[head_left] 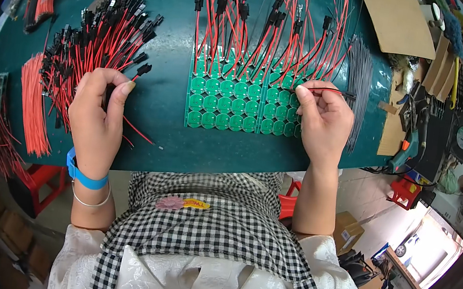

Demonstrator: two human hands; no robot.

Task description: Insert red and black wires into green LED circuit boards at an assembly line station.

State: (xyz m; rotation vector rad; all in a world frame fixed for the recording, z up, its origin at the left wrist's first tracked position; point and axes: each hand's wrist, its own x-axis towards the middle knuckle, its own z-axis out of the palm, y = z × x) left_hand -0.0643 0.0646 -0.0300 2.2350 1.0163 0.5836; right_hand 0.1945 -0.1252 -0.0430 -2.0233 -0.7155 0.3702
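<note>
My left hand pinches a connector lead between thumb and fingertips; its black plug sticks out past the thumb, and red wire trails below the hand. It is beside a heap of red-and-black connector leads. Over the right part of a panel of round green circuit boards, my right hand has its fingertips closed on another red-and-black connector lead. That lead runs rightward across the fingers. Along the panel's far rows stand several red and black wires, many ending in black plugs.
A bundle of red wires lies at the left of the green table mat. Right of the panel is a bundle of black wires. Cardboard covers the far right corner, near a teal power tool.
</note>
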